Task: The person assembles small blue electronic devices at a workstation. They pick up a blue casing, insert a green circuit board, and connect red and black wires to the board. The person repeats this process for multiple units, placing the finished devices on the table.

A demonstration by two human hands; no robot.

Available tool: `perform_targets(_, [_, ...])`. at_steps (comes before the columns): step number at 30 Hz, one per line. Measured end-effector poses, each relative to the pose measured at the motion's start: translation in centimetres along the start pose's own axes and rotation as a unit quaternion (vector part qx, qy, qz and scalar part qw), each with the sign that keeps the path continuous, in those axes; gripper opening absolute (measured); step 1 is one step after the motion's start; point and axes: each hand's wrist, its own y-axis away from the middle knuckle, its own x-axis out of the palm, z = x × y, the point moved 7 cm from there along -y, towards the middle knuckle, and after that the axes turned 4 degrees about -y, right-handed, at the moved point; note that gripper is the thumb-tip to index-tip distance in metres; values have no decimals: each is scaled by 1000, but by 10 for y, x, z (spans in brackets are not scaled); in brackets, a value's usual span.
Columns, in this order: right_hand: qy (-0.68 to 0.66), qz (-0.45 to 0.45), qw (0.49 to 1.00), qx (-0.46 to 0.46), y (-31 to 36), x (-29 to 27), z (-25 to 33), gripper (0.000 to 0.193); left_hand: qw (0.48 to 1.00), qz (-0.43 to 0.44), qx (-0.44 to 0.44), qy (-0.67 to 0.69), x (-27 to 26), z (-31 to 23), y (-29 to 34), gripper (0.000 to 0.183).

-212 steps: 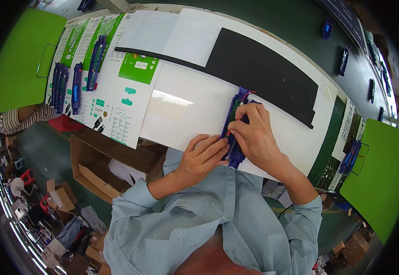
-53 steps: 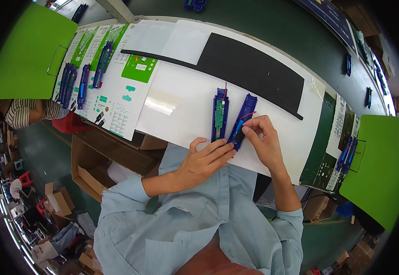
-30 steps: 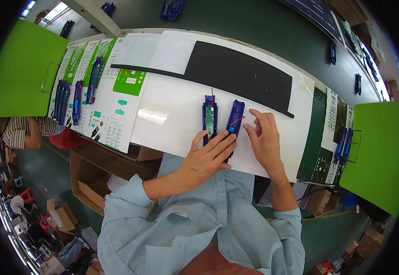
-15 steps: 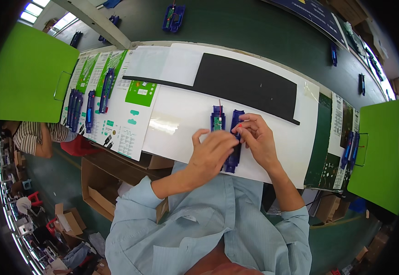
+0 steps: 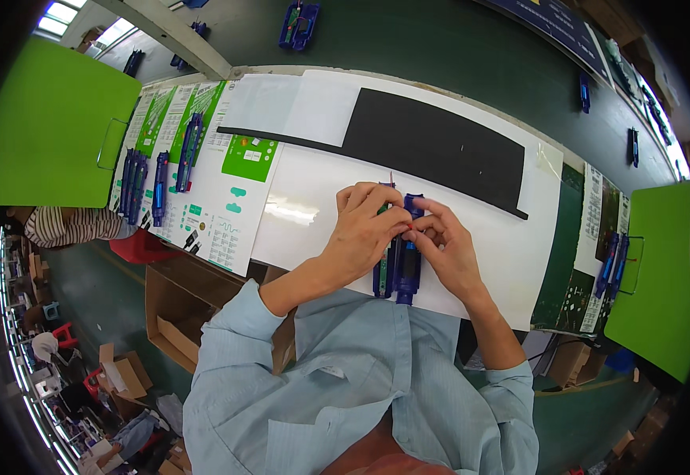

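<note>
Two long blue plastic holders lie side by side on the white table (image 5: 487, 253) in front of me. The left blue holder (image 5: 383, 273) carries a green circuit strip, and my left hand (image 5: 364, 229) rests over its upper part with fingers curled. The right blue holder (image 5: 408, 273) is pinched near its top by the fingertips of my right hand (image 5: 448, 245). Both hands meet above the two holders, thumbs almost touching. The tops of the holders are partly hidden under my fingers.
A long black mat (image 5: 440, 146) lies behind the hands. To the left are printed green-and-white sheets (image 5: 226, 206) and several blue holders (image 5: 135, 186). Green boards (image 5: 40, 127) (image 5: 657, 269) flank the bench. Cardboard boxes (image 5: 174, 317) sit below; another person (image 5: 68, 226) is at left.
The two holders were drawn closer to me and set side by side. My left hand moved from the table edge onto the left holder; both hands now meet over them.
</note>
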Motion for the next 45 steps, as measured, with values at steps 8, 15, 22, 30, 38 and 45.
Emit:
perform_targets(8, [51,-59,996,-46,3,3,-4,6,990,-59,-120,53,10,6,29,15])
perform_targets(15, [-24,-63,997,-36,3,6,-14,6,957,-125,-232,124,22,3,48,15])
perform_targets(22, [110,-1,988,-107,1,6,13,8,984,-113,-128,-47,-18,-25,59,23])
perform_targets(30, [364,138,871,-300,0,49,50,15,994,-14,-96,-49,5,-20,68,21])
perform_targets(38, [426,205,834,-285,-4,54,46,13,996,39,-11,-76,10,-24,64,19])
perform_targets(45, [362,238,889,-147,-20,44,43,4,998,-28,-54,-10,4,-42,99,44])
